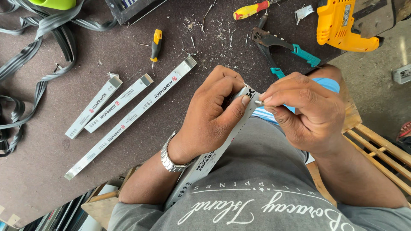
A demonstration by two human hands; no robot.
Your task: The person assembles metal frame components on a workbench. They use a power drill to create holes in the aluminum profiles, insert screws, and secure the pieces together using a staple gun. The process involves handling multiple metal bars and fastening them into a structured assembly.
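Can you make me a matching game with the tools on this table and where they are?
Things:
1. small yellow-and-black screwdriver
2. yellow plastic power drill
3. teal-handled metal riveter pliers
4. long silver aluminium strip

Places:
A. top right corner of the table
B. held in both hands, against the grey shirt
C. lying above the three loose silver strips
D. just beyond the hands, left of the drill

Pairs: 1-C, 2-A, 3-D, 4-B

Silver strip (239,117); yellow drill (340,25)
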